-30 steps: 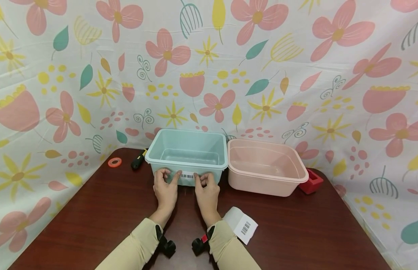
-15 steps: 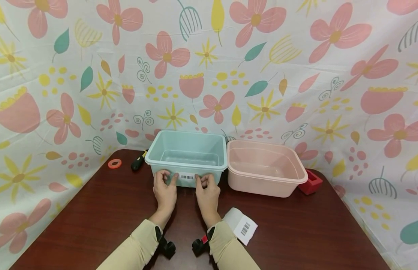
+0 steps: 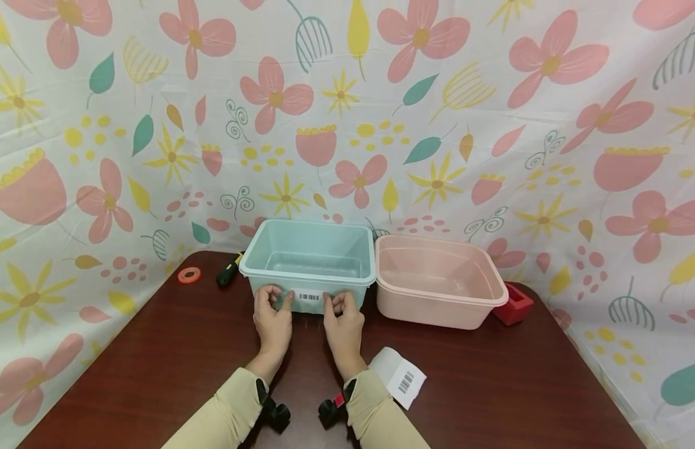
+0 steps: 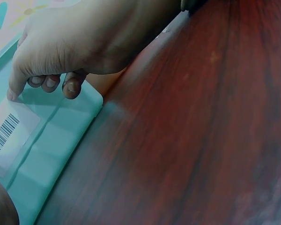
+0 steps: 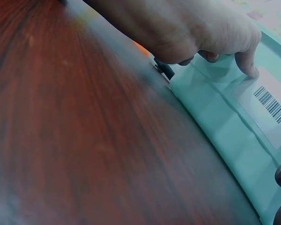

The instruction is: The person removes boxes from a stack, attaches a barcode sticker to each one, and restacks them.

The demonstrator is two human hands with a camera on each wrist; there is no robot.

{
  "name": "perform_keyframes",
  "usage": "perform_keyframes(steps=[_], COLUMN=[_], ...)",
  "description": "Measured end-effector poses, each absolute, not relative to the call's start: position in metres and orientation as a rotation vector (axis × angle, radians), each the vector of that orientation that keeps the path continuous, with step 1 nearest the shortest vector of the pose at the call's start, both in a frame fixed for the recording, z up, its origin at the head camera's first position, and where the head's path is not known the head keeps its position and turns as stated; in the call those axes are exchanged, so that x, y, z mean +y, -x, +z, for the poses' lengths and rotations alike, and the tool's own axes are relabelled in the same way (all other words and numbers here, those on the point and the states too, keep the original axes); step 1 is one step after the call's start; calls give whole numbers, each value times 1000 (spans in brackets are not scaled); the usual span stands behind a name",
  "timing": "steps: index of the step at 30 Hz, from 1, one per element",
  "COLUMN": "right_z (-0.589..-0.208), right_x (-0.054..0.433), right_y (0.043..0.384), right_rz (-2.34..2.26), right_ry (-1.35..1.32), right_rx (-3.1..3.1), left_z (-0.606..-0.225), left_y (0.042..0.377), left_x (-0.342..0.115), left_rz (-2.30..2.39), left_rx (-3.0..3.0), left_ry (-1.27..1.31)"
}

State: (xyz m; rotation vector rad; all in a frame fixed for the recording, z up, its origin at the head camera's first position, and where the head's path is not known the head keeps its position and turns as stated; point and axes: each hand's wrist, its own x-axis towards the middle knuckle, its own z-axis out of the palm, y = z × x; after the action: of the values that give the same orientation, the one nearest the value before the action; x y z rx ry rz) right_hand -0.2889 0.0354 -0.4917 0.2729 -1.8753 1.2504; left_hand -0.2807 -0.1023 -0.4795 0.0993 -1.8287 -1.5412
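Tabletop (image 3: pixel 493 386): reddish-brown wood | backdrop (image 3: pixel 347 112): floral cloth | label (image 3: pixel 309 296): on blue bin (image 3: pixel 308 275)

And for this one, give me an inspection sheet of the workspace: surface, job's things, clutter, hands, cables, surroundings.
Surface: dark reddish-brown wood-grain table, glossy in places.
Job's things: blue bin, upright, with a white barcode label against its front wall.
Clutter: pink bin beside the blue one; red object partly hidden behind it; folded barcode sheet nearer the person; orange ring and black-handled tool at far left.
Hands: left hand and right hand each have a thumb at one end of the label.
Cables: nothing seen.
Surroundings: flower-print cloth behind and at both sides.
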Motion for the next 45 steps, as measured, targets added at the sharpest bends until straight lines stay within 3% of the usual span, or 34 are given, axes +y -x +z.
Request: perform_keyframes(steps=[21, 35, 40, 45], right_z=[-496, -488, -487, -485], right_x=[35, 54, 73, 92], right_y=[272, 233, 214, 196], right_rz=[1272, 1361, 1445, 1480], right_ry=[-387, -416, -440, -442], right_rx=[-1864, -1963, -1979, -1986], left_z=[-484, -481, -480, -478], left_y=[271, 263, 259, 253], left_x=[-101, -90, -90, -88], left_rz=[-1640, -1728, -1818, -1970], left_rx=[-1773, -1919, -1947, -1973], left_ry=[-23, 158, 318, 635])
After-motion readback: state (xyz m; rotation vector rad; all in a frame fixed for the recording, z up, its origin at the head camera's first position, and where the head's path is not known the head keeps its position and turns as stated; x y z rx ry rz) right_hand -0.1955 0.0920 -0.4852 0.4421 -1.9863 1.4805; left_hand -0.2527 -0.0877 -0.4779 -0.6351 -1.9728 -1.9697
